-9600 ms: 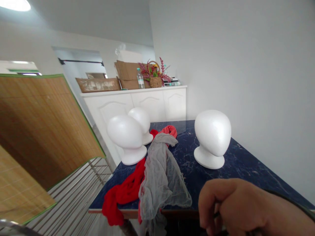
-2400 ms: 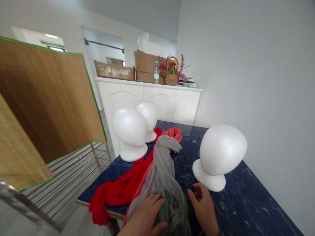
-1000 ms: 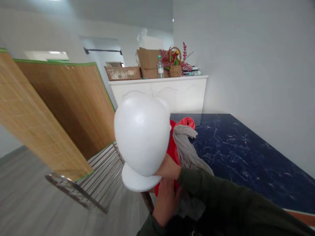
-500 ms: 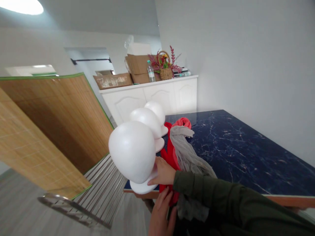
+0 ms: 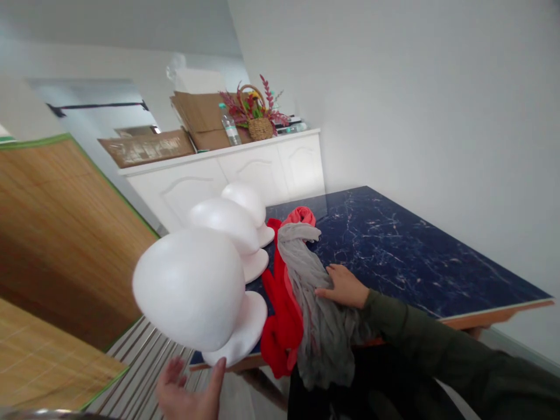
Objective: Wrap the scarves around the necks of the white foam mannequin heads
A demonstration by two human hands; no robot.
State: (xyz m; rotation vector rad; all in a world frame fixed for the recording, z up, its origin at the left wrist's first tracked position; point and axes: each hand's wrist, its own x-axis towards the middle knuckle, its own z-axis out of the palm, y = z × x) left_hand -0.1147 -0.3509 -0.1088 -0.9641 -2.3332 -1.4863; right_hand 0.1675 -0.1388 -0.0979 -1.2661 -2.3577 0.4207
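Three white mannequin heads stand in a row along the table's left side, and the nearest mannequin head (image 5: 190, 286) is the largest in view. My left hand (image 5: 188, 388) is below its round base, thumb and fingers apart, holding nothing. Across the table's near edge lie a grey scarf (image 5: 317, 291) and a red scarf (image 5: 282, 315), with a coral scarf (image 5: 300, 216) partly rolled at the far end. My right hand (image 5: 345, 286) rests at the right side of the grey scarf, fingers extended. Whether its fingertips press into the cloth I cannot tell.
The scarves lie on a dark blue marbled table (image 5: 402, 262). Behind it a white cabinet (image 5: 262, 169) bears cardboard boxes (image 5: 151, 147), a water bottle (image 5: 230, 125) and a flower basket (image 5: 260, 128). At left are a bamboo-mat surface (image 5: 65, 233) and a metal rack (image 5: 144, 361).
My right hand has left the nearest head's base and moved right to the grey scarf. My left hand has moved left, off the red scarf, to below the base. The view has shifted right.
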